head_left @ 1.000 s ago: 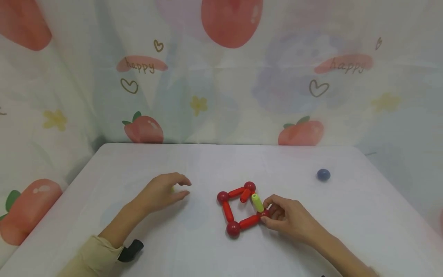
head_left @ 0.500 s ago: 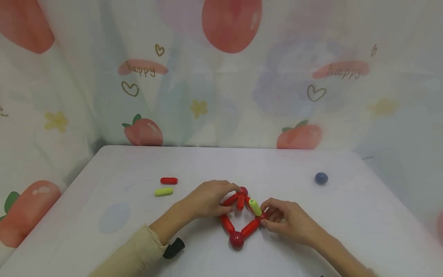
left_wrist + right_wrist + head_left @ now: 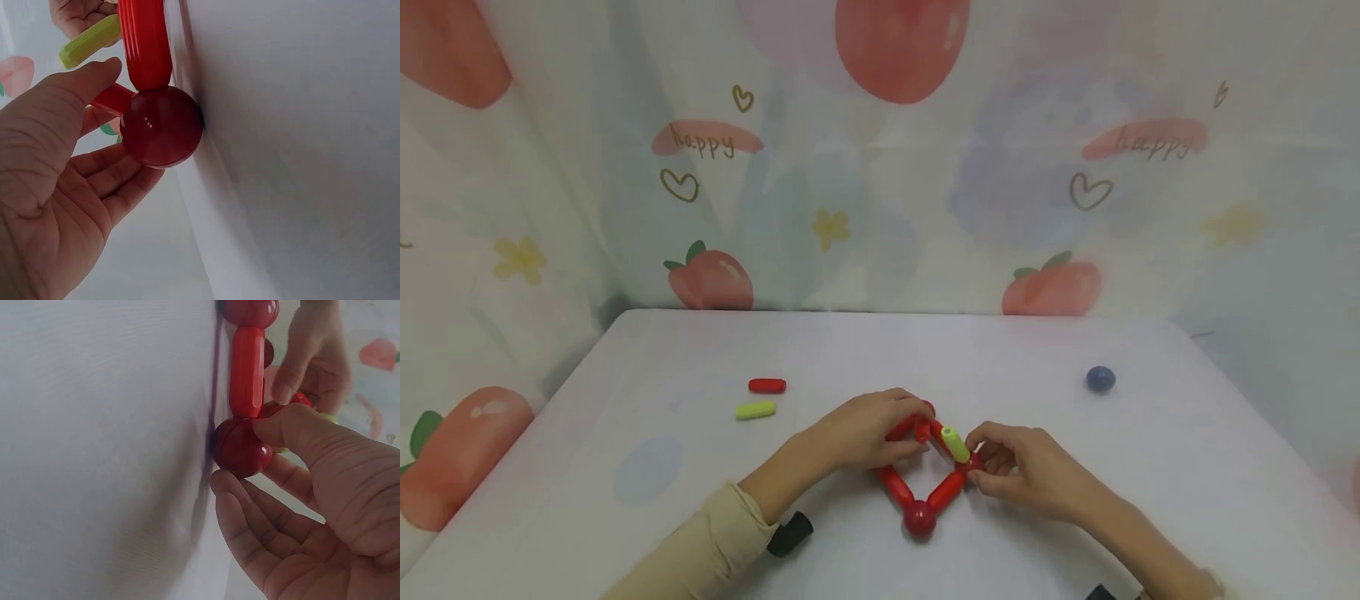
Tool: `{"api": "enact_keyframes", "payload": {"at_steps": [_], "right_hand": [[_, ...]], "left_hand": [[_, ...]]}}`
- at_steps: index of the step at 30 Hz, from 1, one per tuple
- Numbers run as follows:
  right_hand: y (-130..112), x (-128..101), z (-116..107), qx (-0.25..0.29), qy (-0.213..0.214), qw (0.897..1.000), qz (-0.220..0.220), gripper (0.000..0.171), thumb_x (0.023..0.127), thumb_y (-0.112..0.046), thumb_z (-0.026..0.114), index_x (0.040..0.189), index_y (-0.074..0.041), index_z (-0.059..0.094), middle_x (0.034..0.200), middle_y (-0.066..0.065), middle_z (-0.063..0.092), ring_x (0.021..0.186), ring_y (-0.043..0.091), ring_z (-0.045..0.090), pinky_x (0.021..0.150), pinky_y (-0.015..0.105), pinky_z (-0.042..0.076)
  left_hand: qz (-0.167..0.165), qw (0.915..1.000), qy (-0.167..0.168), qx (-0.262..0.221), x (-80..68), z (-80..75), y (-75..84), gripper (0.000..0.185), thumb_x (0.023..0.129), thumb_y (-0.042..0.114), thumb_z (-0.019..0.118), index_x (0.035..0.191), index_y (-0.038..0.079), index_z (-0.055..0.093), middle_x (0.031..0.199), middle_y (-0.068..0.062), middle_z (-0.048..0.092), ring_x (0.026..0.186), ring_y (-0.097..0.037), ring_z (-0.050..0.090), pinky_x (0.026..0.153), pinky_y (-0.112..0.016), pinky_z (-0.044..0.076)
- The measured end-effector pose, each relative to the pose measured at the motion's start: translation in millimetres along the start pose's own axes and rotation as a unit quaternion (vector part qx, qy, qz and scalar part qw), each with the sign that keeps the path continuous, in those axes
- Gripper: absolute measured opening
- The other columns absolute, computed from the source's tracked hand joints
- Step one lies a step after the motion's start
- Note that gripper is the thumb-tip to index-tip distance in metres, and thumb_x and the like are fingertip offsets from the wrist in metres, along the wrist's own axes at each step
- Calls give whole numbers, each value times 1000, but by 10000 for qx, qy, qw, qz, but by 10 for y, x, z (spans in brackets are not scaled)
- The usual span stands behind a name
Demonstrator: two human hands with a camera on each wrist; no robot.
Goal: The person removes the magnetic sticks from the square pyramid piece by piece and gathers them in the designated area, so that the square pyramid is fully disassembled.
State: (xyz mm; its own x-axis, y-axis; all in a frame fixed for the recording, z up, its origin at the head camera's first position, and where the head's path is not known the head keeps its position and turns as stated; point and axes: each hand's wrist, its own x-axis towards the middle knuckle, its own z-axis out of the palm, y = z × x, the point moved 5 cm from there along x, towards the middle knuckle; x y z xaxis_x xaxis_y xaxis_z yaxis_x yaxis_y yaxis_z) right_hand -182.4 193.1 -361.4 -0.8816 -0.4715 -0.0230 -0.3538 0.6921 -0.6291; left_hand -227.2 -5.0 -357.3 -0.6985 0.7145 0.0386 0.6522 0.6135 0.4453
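A square frame of red rods and red balls point(image 3: 919, 518) lies on the white table point(image 3: 1075, 533), turned like a diamond. My left hand point(image 3: 902, 433) grips its left corner; in the left wrist view the thumb point(image 3: 69, 112) and curled fingers close round a red ball point(image 3: 162, 125) and its rod point(image 3: 145, 40). My right hand point(image 3: 976, 454) pinches the right corner ball point(image 3: 240, 447), thumb on top and fingers beneath. A green rod point(image 3: 955, 444) stands tilted up from that corner, and a short red rod point(image 3: 922, 431) lies inside the frame.
A loose red rod point(image 3: 767, 385) and a loose green rod point(image 3: 756, 409) lie left of the hands. A dark blue ball point(image 3: 1100, 379) sits at the far right. A printed cloth backdrop point(image 3: 880, 167) rises behind the table.
My left hand moved right from the loose rods to the frame and took hold of its left corner. The frame turned into a diamond. My right hand kept its pinch.
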Motion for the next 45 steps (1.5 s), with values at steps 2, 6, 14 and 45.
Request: {"api": "enact_keyframes", "payload": {"at_steps": [2, 6, 14, 45], "right_hand": [[-13, 3, -6, -71, 6, 10000, 65, 28, 87, -20, 81, 111, -16, 67, 90, -11, 69, 78, 3, 62, 72, 20, 55], [-30, 4, -15, -248, 34, 9996, 136, 29, 85, -18, 81, 111, -16, 68, 92, -10, 69, 78, 3, 61, 72, 21, 56], [35, -19, -110, -476, 143, 9988, -28, 29, 85, -11, 77, 113, -16, 71, 99, -7, 70, 82, 4, 63, 73, 23, 57], [118, -16, -171, -417, 119, 9990, 68, 35, 85, -9, 78, 120, -8, 73, 105, 0, 73, 83, 8, 64, 72, 22, 56]], "left_hand": [[-83, 9995, 68, -310, -5, -15, -40, 36, 94, 25, 75, 128, 17, 66, 119, 2, 67, 105, -13, 62, 89, -24, 54], [-229, 9962, 147, -828, -23, -38, -117, 32, 95, 20, 75, 125, 12, 68, 113, 2, 70, 104, -12, 64, 89, -23, 54], [-214, 9931, 116, -1143, -132, -69, -250, 29, 96, 14, 71, 125, 8, 69, 108, 1, 72, 94, -9, 64, 82, -19, 54], [-599, 9795, 283, -1904, -135, -68, -453, 20, 91, 5, 75, 110, 11, 75, 97, 4, 70, 85, -14, 60, 76, -23, 52]]}}
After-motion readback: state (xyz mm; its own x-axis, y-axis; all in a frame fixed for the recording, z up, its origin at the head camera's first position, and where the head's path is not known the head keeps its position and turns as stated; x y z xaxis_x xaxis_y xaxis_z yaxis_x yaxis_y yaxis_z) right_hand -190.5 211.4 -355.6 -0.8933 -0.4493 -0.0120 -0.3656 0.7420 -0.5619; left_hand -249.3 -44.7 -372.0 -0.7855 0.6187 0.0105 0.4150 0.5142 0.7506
